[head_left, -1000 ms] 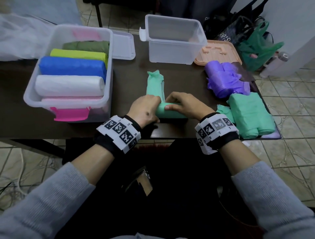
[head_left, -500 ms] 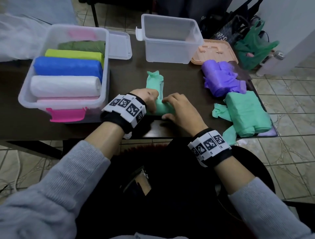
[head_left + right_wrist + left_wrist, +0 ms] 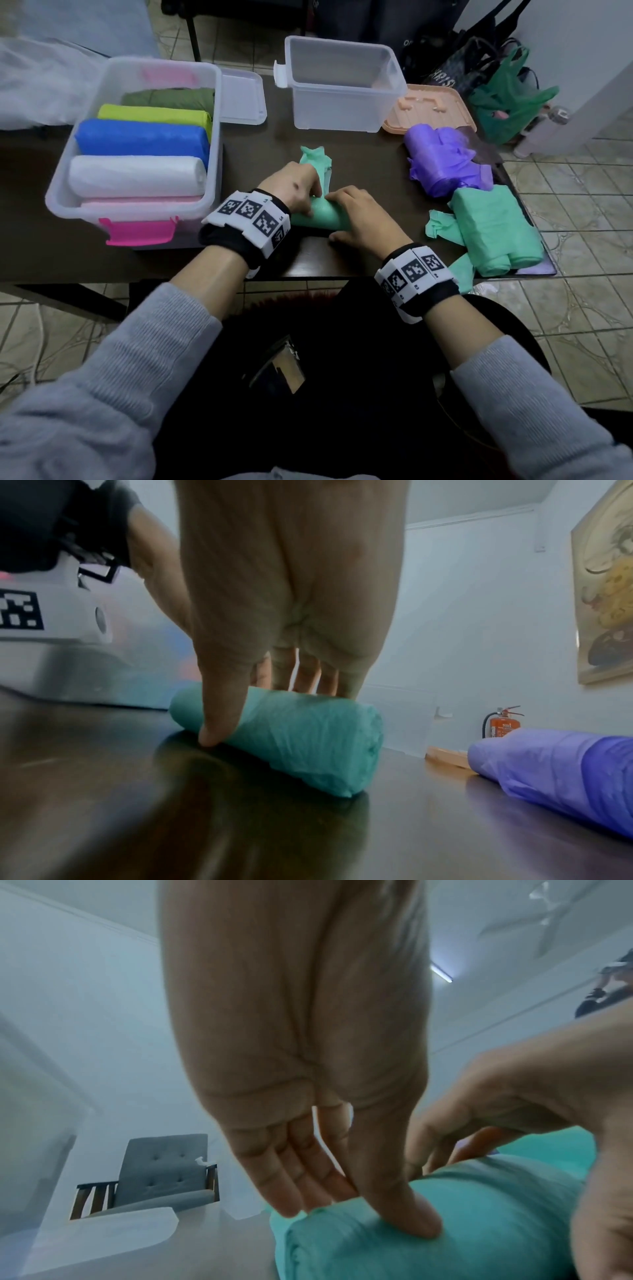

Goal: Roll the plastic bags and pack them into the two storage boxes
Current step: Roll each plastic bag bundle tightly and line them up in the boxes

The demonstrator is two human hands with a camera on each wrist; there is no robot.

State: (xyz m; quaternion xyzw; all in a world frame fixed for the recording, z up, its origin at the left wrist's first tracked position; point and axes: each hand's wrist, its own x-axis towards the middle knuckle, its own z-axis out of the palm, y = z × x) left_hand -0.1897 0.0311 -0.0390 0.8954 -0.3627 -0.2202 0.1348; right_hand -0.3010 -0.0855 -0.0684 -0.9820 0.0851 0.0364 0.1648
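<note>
A green plastic bag [image 3: 325, 216] lies half rolled near the table's front edge, and its flat tail [image 3: 317, 157] points away from me. My left hand [image 3: 294, 192] grips the roll's left part, thumb [image 3: 404, 1213] on the near side and fingers over the far side. My right hand [image 3: 359, 216] holds the right part [image 3: 308, 739], with its thumb [image 3: 219, 723] down at the table. The left storage box [image 3: 215, 144] holds white, blue, yellow-green, olive and pink rolls. The second box [image 3: 342, 109] stands empty at the back.
A crumpled purple bag [image 3: 445, 161] and folded green bags [image 3: 493, 229] lie to the right, by the table's corner. A peach lid [image 3: 431, 109] and a clear lid [image 3: 241, 96] lie beside the boxes. More bags [image 3: 507, 99] sit on the floor beyond.
Both hands have turned the green roll a little farther up its strip, so the flat tail is shorter. The left wrist has swung over the roll's left end.
</note>
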